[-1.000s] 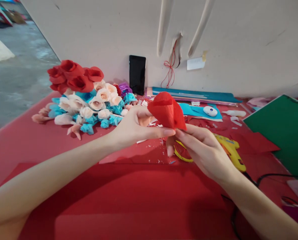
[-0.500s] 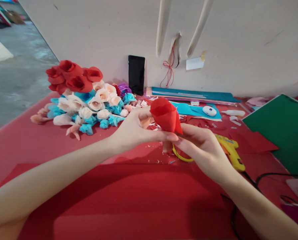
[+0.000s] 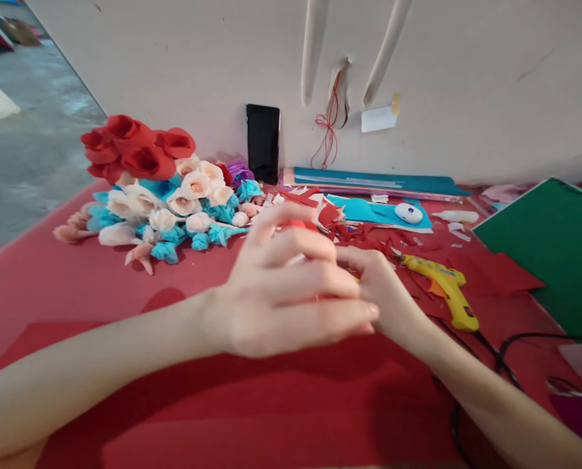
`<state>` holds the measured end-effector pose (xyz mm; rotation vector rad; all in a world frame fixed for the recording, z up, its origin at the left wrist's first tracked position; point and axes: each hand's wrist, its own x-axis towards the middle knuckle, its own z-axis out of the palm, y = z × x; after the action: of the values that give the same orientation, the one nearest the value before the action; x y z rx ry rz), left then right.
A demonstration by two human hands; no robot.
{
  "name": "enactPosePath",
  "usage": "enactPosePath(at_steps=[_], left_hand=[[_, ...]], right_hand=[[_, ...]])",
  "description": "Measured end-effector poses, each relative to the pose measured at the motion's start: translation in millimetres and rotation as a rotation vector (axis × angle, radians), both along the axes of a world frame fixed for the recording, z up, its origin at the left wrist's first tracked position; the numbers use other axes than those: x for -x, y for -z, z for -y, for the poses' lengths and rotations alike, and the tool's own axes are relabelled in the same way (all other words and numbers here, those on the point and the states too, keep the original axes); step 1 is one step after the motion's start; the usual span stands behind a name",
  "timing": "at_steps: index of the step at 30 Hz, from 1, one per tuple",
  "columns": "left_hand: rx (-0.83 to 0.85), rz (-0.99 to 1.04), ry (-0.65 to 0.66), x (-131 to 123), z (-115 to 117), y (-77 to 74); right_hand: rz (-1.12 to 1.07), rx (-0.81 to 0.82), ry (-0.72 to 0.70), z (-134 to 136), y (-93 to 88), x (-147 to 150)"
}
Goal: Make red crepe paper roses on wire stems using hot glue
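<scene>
My left hand (image 3: 295,286) is in front, its fingers curled round a red paper flower (image 3: 298,225). Only a little red shows between those fingers; the rest of the flower is hidden. Just behind and to the right, my right hand (image 3: 376,280) is bent in against the same flower, its fingertips covered by the left hand. Red card (image 3: 271,397) lies on the table below both hands. Close to my right hand is a yellow glue gun (image 3: 444,286).
A pile of red, cream and blue paper flowers (image 3: 174,202) lies at left. A black phone (image 3: 263,143) leans on the wall. Paper scraps (image 3: 340,221) and blue sheets (image 3: 359,210) are behind the hands. A green board (image 3: 549,254) and black cable (image 3: 540,336) are at right.
My left hand has turned over and come round the front of the red paper flower, covering most of it. Earlier both hands pinched the flower at its base in plain sight.
</scene>
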<state>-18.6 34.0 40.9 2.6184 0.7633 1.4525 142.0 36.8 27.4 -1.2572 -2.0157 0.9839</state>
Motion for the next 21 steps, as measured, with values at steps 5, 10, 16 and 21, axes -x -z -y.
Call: enactPosePath(at_steps=[5,10,16,21], left_hand=[[-0.263,-0.225,-0.03,-12,11,15.6],[-0.169,-0.197,-0.024,-13,5,27.3],[-0.134,-0.134,-0.032,-8,-3,17.6],[0.201,0.144,-0.212,14,-34,10.0]], right_hand=[[-0.034,0.002,-0.032,-2,12.2,0],[-0.046,0.014,-0.027,-7,22.3,-1],[-0.059,0.071,-0.007,-11,16.1,-1],[-0.038,0.066,0.041,-14,7.8,-4]])
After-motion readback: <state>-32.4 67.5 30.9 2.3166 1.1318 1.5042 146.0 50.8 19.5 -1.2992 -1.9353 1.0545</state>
